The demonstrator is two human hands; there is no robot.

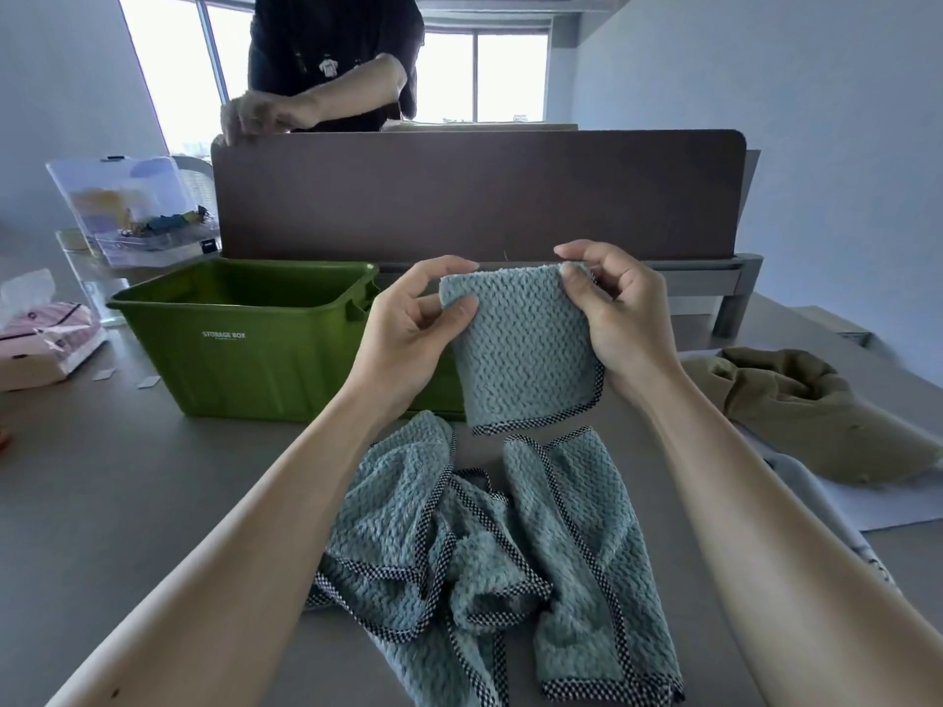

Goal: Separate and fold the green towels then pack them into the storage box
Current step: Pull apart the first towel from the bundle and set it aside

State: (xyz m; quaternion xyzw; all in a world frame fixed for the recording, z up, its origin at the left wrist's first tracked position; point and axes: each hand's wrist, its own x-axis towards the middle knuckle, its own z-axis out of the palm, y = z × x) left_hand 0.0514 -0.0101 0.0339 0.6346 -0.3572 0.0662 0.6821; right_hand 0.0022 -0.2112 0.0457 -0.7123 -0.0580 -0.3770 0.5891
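Note:
A folded green towel [525, 354] with checkered black-and-white trim hangs in the air above the table. My left hand [408, 329] pinches its upper left corner and my right hand [612, 308] pinches its upper right corner. Below it, on the grey table, lies a crumpled heap of green towels [490, 548] with the same trim. The green storage box [245, 339] stands open to the left, just beyond my left hand; its inside looks empty from here.
A brown divider panel [474, 196] closes off the table's far side, with another person [331, 63] behind it. An olive cloth [796, 400] lies at the right. A tissue pack [46, 334] and clear plastic containers [127, 211] sit at the left.

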